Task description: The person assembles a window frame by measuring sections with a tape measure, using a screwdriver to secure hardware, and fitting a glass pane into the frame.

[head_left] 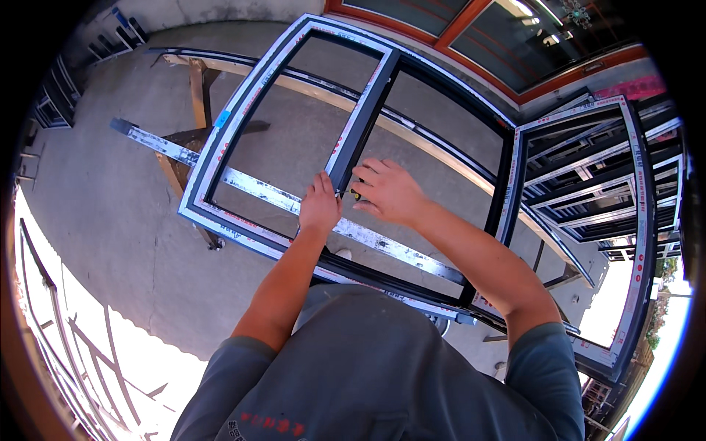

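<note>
A large window frame [254,106] of dark profile with white printed film lies flat before me, split by a middle bar [356,128]. My left hand [321,206] is on that bar, its fingers pressed together around the edge; whether a small part is pinched there is hidden. Just to its right, my right hand [388,192] grips what looks like a small screwdriver [357,195] with a yellow and black handle. The tool's thin shank points left at the bar, close to my left fingertips. Most of the handle is covered by my fingers.
A white-faced beam [261,192] and a wooden rail [323,94] on timber legs [198,92] support the frame. A hinged sash [636,184] stands out at its right. Several stacked frames [581,173] are behind that sash. Red-framed glazing [471,29] is at the far side.
</note>
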Demonstrator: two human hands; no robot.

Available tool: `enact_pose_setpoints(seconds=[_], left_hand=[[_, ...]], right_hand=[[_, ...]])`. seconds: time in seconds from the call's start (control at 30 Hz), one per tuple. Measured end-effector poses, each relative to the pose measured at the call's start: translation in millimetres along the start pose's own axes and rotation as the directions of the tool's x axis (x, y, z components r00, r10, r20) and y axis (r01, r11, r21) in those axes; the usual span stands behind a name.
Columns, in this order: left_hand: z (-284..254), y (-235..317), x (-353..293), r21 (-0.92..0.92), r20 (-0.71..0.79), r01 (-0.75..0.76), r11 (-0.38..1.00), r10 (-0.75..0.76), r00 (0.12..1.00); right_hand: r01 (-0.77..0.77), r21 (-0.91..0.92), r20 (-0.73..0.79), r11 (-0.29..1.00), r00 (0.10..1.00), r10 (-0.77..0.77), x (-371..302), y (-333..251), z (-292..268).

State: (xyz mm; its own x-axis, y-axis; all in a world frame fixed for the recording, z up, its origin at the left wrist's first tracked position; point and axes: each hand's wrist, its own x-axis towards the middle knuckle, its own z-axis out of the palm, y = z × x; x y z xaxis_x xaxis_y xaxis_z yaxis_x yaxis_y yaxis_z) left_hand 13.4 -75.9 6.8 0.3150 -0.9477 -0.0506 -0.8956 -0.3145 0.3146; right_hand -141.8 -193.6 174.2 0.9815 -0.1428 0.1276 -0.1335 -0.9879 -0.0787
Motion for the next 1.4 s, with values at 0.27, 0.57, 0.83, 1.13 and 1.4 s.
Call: enact_pose_setpoints(seconds=[0.27,0.57,0.83,1.13,1.4], left_hand=[[4,-4,1,0.023,-0.019,-0.008,1.0,0.009,1.0],[-4,1,-1,-0.038,0.007,0.003,0.999,-0.002,1.0],[-6,-1,0,-0.15,-0.031,0.034,0.988,-0.039,0.999],[0,-2,-2,-0.151,-0.046,0.018,0.988,-0.025,0.999],[-8,1,-2,-0.14,-0.008,0.048,0.989,-0.05,0.999]], right_hand=[[-0.673,0.179,0.269,0.718,0.735,0.622,34,-32,34],[-0.563,0.521,0.163,0.642,0.804,0.573,0,-16,46],[0.214,0.064,0.227,0.975,0.948,-0.223,8,5,1],[-0.623,0.153,0.004,0.767,0.776,0.63,31,-25,62],[-0.837,0.482,0.346,0.258,0.453,0.822,29,-26,38]])
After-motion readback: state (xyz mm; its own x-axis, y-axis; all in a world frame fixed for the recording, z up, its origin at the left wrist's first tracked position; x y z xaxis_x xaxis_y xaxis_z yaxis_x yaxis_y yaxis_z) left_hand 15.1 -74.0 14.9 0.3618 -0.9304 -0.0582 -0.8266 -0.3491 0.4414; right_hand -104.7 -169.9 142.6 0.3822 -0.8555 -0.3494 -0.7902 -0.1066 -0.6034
